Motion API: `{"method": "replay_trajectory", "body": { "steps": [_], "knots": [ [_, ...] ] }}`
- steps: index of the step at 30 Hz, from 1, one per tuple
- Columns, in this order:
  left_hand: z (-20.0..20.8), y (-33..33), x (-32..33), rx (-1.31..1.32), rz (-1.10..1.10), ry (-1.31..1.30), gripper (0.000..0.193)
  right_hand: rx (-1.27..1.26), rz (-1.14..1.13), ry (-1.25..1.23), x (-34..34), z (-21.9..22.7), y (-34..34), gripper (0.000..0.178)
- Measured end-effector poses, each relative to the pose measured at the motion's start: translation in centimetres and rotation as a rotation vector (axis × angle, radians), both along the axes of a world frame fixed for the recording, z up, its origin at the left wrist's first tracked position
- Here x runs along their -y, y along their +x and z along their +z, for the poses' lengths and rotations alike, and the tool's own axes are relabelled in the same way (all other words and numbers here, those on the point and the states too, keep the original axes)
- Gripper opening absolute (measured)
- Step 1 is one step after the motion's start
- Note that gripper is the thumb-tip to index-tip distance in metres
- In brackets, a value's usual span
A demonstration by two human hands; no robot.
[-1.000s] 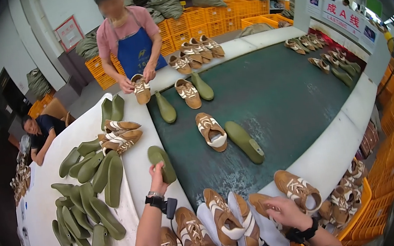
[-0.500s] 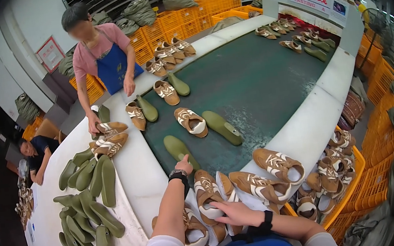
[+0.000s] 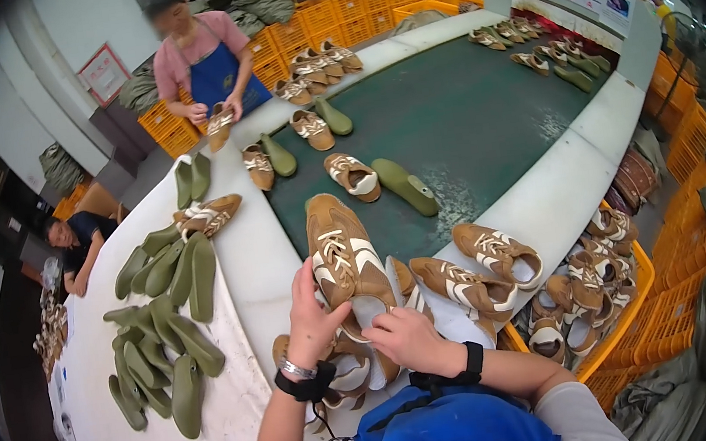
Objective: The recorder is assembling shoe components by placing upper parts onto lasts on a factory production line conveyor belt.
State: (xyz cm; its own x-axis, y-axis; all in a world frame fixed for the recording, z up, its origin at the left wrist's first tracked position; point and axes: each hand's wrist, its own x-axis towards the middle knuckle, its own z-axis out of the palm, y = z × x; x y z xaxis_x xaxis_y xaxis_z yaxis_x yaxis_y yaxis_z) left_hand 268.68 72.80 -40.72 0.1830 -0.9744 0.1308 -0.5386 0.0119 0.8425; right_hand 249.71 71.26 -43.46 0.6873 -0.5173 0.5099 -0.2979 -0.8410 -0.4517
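Between my two hands a brown sneaker (image 3: 342,257) with white stripes and laces is held up, toe pointing away from me. My left hand (image 3: 315,320) is closed round its left side near the heel. At the heel opening, the bent fingers of my right hand (image 3: 407,339) grip the rim of the pale lining. Whether a last is inside the shoe I cannot tell. More brown sneakers (image 3: 465,284) lie on the white ledge to the right of my hands, and others are partly hidden beneath my arms. Beyond, a sneaker (image 3: 353,176) and a green shoe last (image 3: 405,188) sit on the dark green belt.
Many green lasts (image 3: 188,398) lie on the white-covered table (image 3: 244,410) at left. An orange crate (image 3: 605,370) of sneakers stands at right. Across the belt (image 3: 464,119), a co-worker (image 3: 205,58) in a blue apron holds a sneaker. Another person (image 3: 83,245) sits far left.
My left hand has left the green last on the belt and now holds the sneaker, which has risen. That last is no longer visible. The co-worker has lifted a sneaker off the table.
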Motion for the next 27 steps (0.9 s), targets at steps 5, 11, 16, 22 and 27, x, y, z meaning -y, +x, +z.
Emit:
{"method": "replay_trajectory", "body": {
  "steps": [5, 11, 16, 22, 27],
  "knots": [
    [-0.4, -0.7, -4.2, 0.5, 0.233, -0.303, 0.03, -0.013, 0.271, 0.568, 0.1, 3.6, -0.3, 0.031],
    [2.5, -3.1, -5.7, 0.527, 0.311, -0.458, 0.021, 0.163, -0.071, -0.029, 2.6, 6.0, 0.6, 0.024],
    [2.5, -2.0, -6.9, 0.428, 0.379, -0.363, 0.023, 0.387, -0.08, 0.103, 3.1, 6.1, 0.3, 0.02],
    [7.2, -4.5, -5.8, 0.865, 0.133, -0.465, 0.045, 0.36, -0.03, 0.006, 2.8, 6.2, 1.2, 0.019],
    [4.8, -1.7, -4.6, 0.669, 0.071, -0.547, 0.04, 0.308, 0.067, 0.054, 2.4, 6.5, 0.8, 0.021]
  ]
}}
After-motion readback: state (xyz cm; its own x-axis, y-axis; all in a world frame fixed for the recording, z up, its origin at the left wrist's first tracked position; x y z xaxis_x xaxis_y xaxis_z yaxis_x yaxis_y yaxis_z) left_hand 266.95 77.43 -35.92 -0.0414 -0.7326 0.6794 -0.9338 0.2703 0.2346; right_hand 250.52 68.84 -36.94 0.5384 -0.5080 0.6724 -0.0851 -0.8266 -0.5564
